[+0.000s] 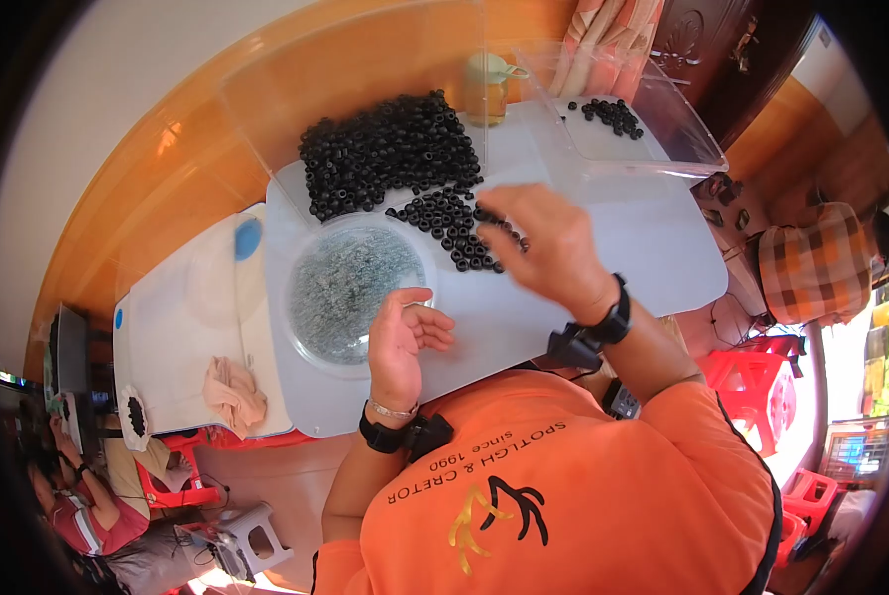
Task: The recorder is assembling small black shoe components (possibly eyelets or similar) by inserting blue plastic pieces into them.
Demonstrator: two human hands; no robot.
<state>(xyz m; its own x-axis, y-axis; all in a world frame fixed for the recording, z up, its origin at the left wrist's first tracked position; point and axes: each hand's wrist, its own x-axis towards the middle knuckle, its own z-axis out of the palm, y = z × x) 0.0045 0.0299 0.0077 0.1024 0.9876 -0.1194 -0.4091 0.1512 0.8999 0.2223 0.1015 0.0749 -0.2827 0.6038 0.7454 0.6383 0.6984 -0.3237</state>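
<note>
Small black ring-shaped parts (pixel 454 233) lie loose on the pale table, spilling from a large heap (pixel 390 149) inside a clear plastic bin on its far left. Over the loose parts' right edge is my right hand (pixel 553 243), its thumb and fingers apart; motion blurs the fingertips slightly, and no held part is visible. Nearer me, my left hand (pixel 400 342) hovers with thumb out and fingers loosely curled, with nothing visible in it. It overlaps the right rim of a round clear dish (pixel 355 288) full of tiny grey-blue translucent pieces.
A second clear bin (pixel 652 159) holds fewer black parts at the far right. Between the bins stands a jug (pixel 489 89) with a pale green top. A cloth (pixel 234 395) lies on the adjoining left table. Other people sit at both sides, near red stools (pixel 752 392).
</note>
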